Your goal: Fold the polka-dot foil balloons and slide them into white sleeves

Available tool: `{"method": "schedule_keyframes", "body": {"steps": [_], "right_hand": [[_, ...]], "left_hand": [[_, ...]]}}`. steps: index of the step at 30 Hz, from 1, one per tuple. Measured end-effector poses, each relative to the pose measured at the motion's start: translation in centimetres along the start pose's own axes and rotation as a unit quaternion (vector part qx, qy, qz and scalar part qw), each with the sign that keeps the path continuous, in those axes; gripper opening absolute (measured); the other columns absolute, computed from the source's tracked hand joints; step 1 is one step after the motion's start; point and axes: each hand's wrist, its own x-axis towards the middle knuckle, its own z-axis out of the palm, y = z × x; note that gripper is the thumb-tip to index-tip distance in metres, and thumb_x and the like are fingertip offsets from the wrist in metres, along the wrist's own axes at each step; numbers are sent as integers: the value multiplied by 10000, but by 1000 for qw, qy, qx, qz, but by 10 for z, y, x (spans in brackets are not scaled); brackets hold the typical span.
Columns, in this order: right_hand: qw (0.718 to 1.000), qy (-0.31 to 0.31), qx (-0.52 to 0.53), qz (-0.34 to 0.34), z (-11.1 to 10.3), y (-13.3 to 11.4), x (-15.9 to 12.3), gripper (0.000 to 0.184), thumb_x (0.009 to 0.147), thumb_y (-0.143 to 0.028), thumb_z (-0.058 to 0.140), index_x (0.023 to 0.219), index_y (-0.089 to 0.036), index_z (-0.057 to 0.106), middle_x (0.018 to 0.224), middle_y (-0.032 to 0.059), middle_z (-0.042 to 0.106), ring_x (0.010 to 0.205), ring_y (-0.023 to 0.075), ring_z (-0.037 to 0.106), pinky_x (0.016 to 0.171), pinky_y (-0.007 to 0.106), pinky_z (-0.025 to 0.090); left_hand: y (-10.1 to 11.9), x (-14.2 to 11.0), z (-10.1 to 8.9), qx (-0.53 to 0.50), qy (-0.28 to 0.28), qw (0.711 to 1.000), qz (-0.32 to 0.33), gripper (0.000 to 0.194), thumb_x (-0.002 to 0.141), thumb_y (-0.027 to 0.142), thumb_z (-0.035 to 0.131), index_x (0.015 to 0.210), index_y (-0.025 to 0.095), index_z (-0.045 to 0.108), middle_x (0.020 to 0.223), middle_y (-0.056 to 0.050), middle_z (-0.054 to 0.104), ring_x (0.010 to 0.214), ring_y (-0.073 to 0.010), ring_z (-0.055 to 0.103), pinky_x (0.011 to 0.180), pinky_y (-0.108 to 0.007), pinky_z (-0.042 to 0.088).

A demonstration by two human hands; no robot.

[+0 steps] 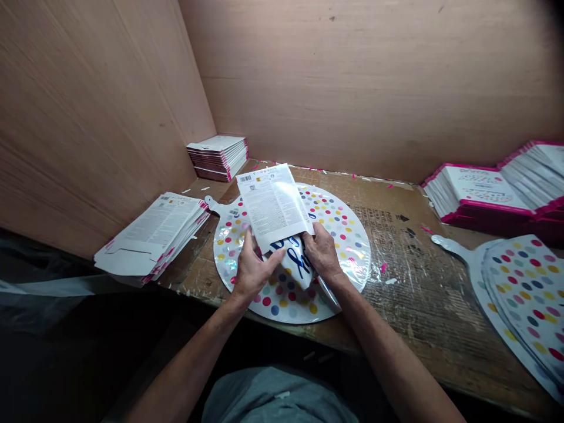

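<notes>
You seem to be joining folded foil (300,265) and printed packet (273,205).
Your right hand (321,249) pinches foil at the packet's five o'clock corner; your left hand (255,267) spreads at seven, grip unclear. Next calls for lined-up edges. Blue-lettered foil sits mid-disc (352,235), its tip toward six.

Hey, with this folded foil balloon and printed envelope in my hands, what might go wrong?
The folded foil balloon might crease or snag against the printed envelope. Your right hand could drag the flat polka-dot balloon beneath. The nearer left envelope stack, close to the table edge, might topple if bumped.
</notes>
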Motion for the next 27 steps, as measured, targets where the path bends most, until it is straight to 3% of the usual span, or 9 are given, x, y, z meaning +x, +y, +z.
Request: {"method": "schedule_keyframes", "body": {"steps": [2, 5, 7, 11, 14, 16, 21, 25, 27], "right_hand": [[999, -12, 13, -37, -7, 1, -14, 428, 923, -433, 466, 1216, -135, 556, 1115, 154, 676, 999, 269, 640, 837, 407, 520], [981, -21, -15, -193, -16, 6, -50, 821, 872, -466, 613, 1526, -112, 264, 1523, 225, 381, 1386, 330, 406, 1078, 498, 421], [947, -15, -63, -315, -19, 12, -75, 787, 928, -326, 568, 1577, -166, 153, 1572, 185, 319, 1451, 302, 310, 1145, 509, 355], [889, 4, -83, -450, -22, 15, -95, 647, 971, -117, 390, 1578, -207, 185, 1453, 144, 509, 1418, 252, 373, 1127, 487, 404], [876, -24, -43, -480, -27, 8, -90, 620, 981, -168, 426, 1567, -177, 225, 1423, 152, 532, 1398, 252, 402, 1110, 483, 433], [878, -44, -29, -476, -31, 4, -86, 607, 980, -149, 413, 1562, -192, 244, 1432, 138, 523, 1386, 236, 420, 1107, 464, 443], [891, -59, -20, -449, -37, 14, -84, 627, 979, -125, 398, 1571, -206, 206, 1442, 128, 519, 1378, 224, 435, 1103, 445, 460], [901, -55, -50, -427, -34, 32, -76, 607, 979, -117, 418, 1555, -242, 273, 1454, 109, 511, 1385, 228, 431, 1120, 450, 438], [890, -96, -73, -439, -30, 37, -71, 572, 971, -133, 436, 1526, -241, 351, 1461, 105, 507, 1405, 252, 399, 1125, 486, 419]], "left_hand": [[-9, 3, 8, -68, 19, 996, -48, 493, 762, 401, 721, 1155, 153, 556, 1113, -131, 699, 982, -248, 685, 843, -346, 538], [-15, 6, 12, -43, 101, 991, -78, 346, 733, 390, 736, 947, 146, 616, 901, -88, 728, 778, -207, 687, 681, -281, 527], [-11, 2, 12, -45, 93, 991, -91, 377, 698, 401, 771, 936, 145, 628, 857, -75, 731, 736, -202, 679, 642, -269, 514], [9, -12, 11, -208, -11, 972, -106, 572, 704, 627, 714, 1024, 155, 670, 984, -96, 742, 944, -265, 688, 805, -345, 542], [21, -14, 13, -309, -45, 940, -137, 861, 705, 911, 392, 1021, 170, 695, 983, -116, 741, 1086, -315, 647, 881, -426, 532], [25, -9, 16, -324, -53, 932, -153, 928, 691, 949, 307, 1033, 182, 703, 963, -119, 744, 1122, -324, 631, 900, -447, 525], [22, 2, 23, -369, -52, 890, -263, 693, 789, 742, 538, 1124, 152, 678, 985, -106, 748, 1068, -311, 666, 925, -429, 519], [10, 0, 16, -388, -102, 846, -351, 627, 746, 707, 630, 1060, 168, 697, 1000, -111, 754, 987, -308, 692, 873, -435, 549], [5, -2, 12, -385, -81, 856, -335, 593, 724, 667, 687, 1050, 171, 695, 1005, -108, 753, 984, -299, 694, 871, -431, 552]]}}
